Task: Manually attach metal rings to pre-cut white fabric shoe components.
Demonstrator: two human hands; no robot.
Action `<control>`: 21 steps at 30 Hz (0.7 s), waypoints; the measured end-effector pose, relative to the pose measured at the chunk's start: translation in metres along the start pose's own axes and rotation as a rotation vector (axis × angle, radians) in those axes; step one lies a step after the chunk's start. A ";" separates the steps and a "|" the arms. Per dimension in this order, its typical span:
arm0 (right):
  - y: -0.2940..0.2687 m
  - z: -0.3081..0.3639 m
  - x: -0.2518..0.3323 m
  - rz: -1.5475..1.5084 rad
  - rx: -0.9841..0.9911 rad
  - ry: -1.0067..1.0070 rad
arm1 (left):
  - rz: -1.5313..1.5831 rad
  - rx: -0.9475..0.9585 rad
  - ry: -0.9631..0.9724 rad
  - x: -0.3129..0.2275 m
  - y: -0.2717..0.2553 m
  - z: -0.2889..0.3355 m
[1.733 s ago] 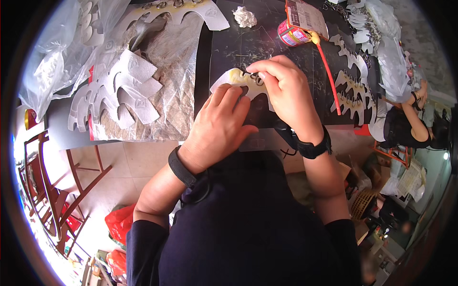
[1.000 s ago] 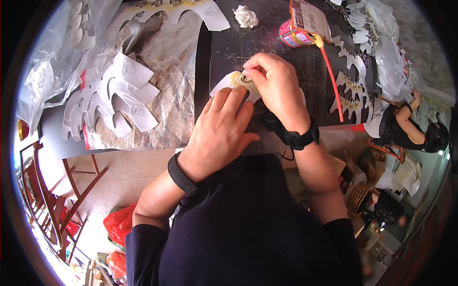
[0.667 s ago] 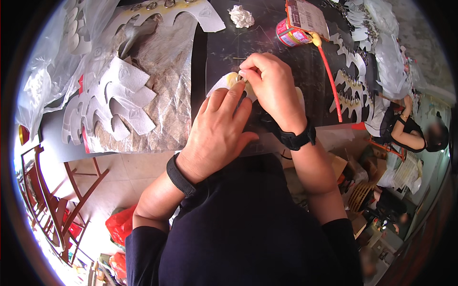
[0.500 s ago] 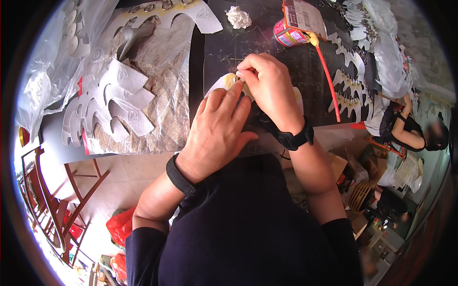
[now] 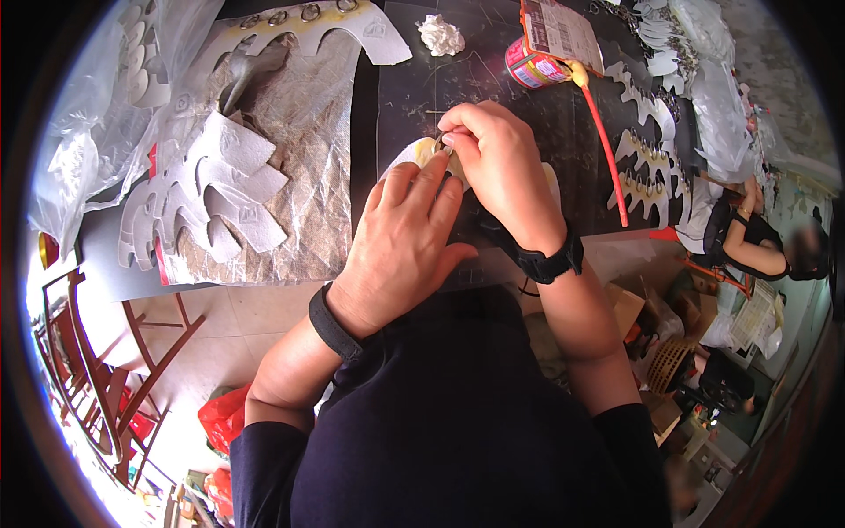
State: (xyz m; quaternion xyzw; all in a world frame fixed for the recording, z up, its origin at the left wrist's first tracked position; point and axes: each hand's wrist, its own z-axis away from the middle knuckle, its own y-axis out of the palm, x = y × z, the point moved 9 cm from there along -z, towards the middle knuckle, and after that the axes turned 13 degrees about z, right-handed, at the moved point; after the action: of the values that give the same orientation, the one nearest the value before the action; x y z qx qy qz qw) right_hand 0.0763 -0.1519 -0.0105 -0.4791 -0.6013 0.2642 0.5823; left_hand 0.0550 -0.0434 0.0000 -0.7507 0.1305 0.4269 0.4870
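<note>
A white scalloped piece (image 5: 403,158) with a smear of yellow glue (image 5: 424,151) lies on the dark table top, mostly covered by my hands. My left hand (image 5: 396,233) rests flat over it with fingers spread, index fingertip against the glued part. Thumb and index finger of my right hand (image 5: 502,172) are pinched on a small metal ring (image 5: 439,139) at that fingertip; the fingers partly hide the ring. Ahead on the right stands a pink can (image 5: 533,70). A red-handled brush (image 5: 606,145), its head yellow with glue, leans from the can's edge.
On the left, white scalloped pieces (image 5: 238,163) overlap on a brown, plastic-covered sheet (image 5: 308,194). A strip with metal rings (image 5: 374,35) lies beyond. A crumpled white tissue (image 5: 440,35) sits ahead. More ringed pieces (image 5: 647,163) lie right, near another person (image 5: 753,233).
Both hands keep almost the same place. My right fingertips have shifted slightly and more of the metal ring shows between them. The whole view has moved a little.
</note>
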 end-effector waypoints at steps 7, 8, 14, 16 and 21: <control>-0.002 0.003 0.004 -0.014 0.018 -0.026 | 0.004 0.012 -0.006 0.000 0.000 -0.001; -0.002 0.003 0.004 -0.014 0.017 -0.025 | 0.004 0.013 -0.005 0.000 0.000 -0.001; 0.000 0.002 0.005 0.013 0.028 -0.037 | 0.000 0.017 -0.008 0.000 0.001 0.000; 0.000 0.002 0.006 0.022 0.017 -0.043 | -0.008 0.020 -0.013 0.000 0.001 0.000; -0.001 0.000 0.008 0.021 0.001 -0.075 | -0.016 0.028 -0.014 0.001 0.001 -0.001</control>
State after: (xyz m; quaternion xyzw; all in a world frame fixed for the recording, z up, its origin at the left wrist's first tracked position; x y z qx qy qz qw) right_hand 0.0768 -0.1450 -0.0061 -0.4747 -0.6176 0.2884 0.5568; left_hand 0.0551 -0.0449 -0.0011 -0.7419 0.1269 0.4264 0.5017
